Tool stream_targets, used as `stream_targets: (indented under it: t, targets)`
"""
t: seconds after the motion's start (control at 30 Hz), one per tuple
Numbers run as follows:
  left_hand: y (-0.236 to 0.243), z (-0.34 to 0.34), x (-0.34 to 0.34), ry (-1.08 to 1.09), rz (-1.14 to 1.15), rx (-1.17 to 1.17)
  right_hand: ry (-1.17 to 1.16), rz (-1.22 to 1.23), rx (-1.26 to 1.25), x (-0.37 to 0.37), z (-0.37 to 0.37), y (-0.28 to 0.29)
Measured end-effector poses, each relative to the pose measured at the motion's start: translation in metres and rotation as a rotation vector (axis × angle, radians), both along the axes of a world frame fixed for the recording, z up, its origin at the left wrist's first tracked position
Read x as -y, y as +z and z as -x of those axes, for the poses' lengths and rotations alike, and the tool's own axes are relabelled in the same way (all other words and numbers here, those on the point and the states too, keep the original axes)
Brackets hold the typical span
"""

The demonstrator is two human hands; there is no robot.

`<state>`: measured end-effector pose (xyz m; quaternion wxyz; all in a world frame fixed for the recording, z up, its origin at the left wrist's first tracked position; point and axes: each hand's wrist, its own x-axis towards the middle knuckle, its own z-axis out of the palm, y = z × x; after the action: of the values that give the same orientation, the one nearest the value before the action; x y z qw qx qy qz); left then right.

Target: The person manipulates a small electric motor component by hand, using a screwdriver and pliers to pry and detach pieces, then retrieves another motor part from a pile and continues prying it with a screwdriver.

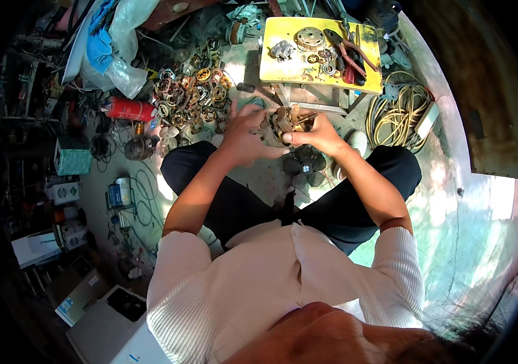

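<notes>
A small electric motor part, brownish with a metal core and copper-coloured windings, is held up in front of me, above the floor between my knees. My right hand grips it from the right, thumb across its near side. Around its left side curves my left hand, fingers and thumb spread wide; whether the fingertips touch the part is hard to tell. Beneath it a dark fan-like piece with blades lies on the floor.
Ahead, a low yellow-topped table carries red-handled pliers, a round metal cover and small parts. Many old windings are heaped ahead left, beside a red cylinder. A coiled hose lies right. Boxes stand left.
</notes>
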<state>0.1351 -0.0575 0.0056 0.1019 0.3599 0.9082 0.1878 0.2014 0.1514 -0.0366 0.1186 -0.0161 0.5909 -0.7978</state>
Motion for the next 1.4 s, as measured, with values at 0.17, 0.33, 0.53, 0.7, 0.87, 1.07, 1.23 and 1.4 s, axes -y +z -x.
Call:
stream_targets:
  t: [0.17, 0.33, 0.53, 0.7, 0.87, 1.07, 1.23, 1.4]
  targets:
    - [0.041, 0.017, 0.019, 0.032, -0.069, 0.396, -0.117, 0.292, 0.265, -0.029, 0.006, -0.026]
    - [0.022, 0.019, 0.030, 0.039, -0.223, 0.536, -0.061, 0.887, 0.424, -0.036, 0.012, -0.023]
    - [0.006, -0.007, -0.008, 0.050, -0.325, 0.681, -0.050, 1.041, 0.462, -0.037, 0.016, -0.020]
    - [-0.009, -0.012, -0.040, 0.111, -0.577, 0.438, 0.014, 1.071, 0.448, -0.031, 0.017, -0.024]
    - [-0.014, 0.002, -0.065, 0.051, -0.773, 0.391, 0.063, 1.000, 0.420, -0.025, 0.014, -0.020]
    - [-0.026, 0.004, -0.079, 0.047, -0.879, 0.426, 0.086, 0.961, 0.469, -0.021, 0.014, -0.023]
    - [-0.028, 0.010, -0.075, 0.052, -0.878, 0.312, 0.118, 0.949, 0.496, -0.017, 0.012, -0.024]
    - [-0.012, 0.002, -0.072, 0.141, -0.793, 0.254, 0.214, 1.023, 0.518, -0.014, 0.011, -0.026]
